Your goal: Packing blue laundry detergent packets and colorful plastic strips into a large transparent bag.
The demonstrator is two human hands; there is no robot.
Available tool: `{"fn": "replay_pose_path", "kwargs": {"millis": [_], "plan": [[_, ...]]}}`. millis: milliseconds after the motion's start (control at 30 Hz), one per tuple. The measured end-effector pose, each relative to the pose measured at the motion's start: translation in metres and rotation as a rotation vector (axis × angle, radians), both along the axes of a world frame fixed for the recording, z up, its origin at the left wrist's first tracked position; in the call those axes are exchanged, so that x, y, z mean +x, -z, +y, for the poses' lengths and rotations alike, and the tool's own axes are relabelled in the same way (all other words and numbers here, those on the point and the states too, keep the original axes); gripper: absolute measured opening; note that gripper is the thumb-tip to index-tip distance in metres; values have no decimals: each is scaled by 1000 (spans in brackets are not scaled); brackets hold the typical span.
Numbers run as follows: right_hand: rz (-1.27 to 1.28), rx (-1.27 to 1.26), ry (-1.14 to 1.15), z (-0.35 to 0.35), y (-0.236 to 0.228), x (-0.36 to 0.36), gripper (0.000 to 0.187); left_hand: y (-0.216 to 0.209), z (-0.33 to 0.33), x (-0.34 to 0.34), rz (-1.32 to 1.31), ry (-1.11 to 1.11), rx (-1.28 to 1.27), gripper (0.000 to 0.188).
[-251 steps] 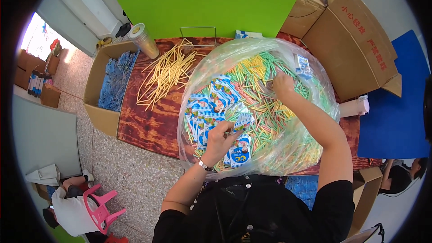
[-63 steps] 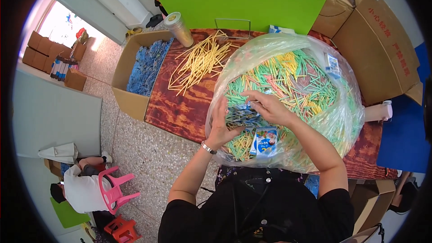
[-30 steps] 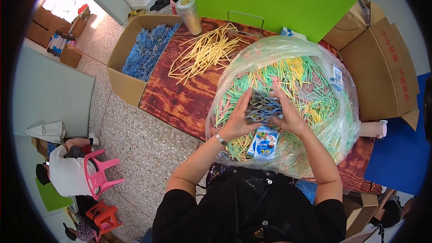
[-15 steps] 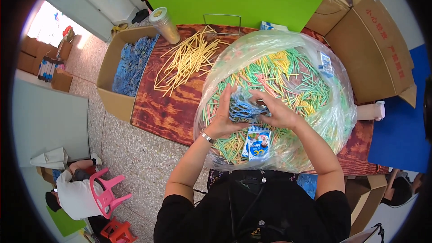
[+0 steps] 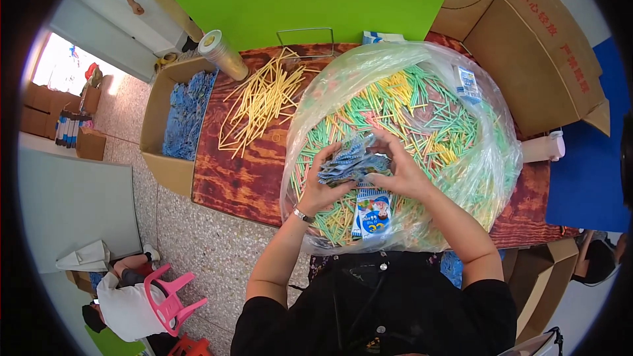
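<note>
Fingers of the left hand (image 5: pixel 319 189) are curled round blue packets (image 5: pixel 355 161); earlier spread flat, these are now bunched above straws (image 5: pixel 399 89) in the bag (image 5: pixel 369 64), apparently manageable together. Two flat packets (image 5: pixel 374 216) are left just below. The bunched ones' right side is gripped by the right hand (image 5: pixel 407 177).

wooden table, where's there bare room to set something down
Largest bare patch (one small ring aside): the table below the yellow sticks, between the blue-filled carton and plastic bag. A smaller one lies right of the bag, below the pink bottle. The bag is crowded: coloured sticks, packets, left hand and right hand.
</note>
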State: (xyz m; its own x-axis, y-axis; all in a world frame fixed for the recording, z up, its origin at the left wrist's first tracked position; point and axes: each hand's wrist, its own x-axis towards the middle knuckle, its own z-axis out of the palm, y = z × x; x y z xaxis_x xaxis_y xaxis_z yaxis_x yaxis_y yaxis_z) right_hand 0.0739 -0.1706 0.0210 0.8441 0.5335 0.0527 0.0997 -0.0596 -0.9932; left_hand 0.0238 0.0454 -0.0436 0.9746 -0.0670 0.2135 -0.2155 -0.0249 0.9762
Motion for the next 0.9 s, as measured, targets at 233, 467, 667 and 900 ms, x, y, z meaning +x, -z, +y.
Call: {"fn": "replay_pose_path", "kwargs": {"millis": [233, 467, 667, 900], "plan": [[550, 499, 159, -5, 17, 2, 37, 0, 2, -2, -24, -7, 46, 86], [370, 339, 70, -3, 25, 7, 47, 4, 6, -4, -18, 2, 68, 86], [118, -36, 197, 4, 8, 9, 55, -2, 3, 0, -72, -13, 57, 90], [-116, -34, 121, 11, 0, 9, 42, -10, 2, -2, -56, -47, 24, 85]]}}
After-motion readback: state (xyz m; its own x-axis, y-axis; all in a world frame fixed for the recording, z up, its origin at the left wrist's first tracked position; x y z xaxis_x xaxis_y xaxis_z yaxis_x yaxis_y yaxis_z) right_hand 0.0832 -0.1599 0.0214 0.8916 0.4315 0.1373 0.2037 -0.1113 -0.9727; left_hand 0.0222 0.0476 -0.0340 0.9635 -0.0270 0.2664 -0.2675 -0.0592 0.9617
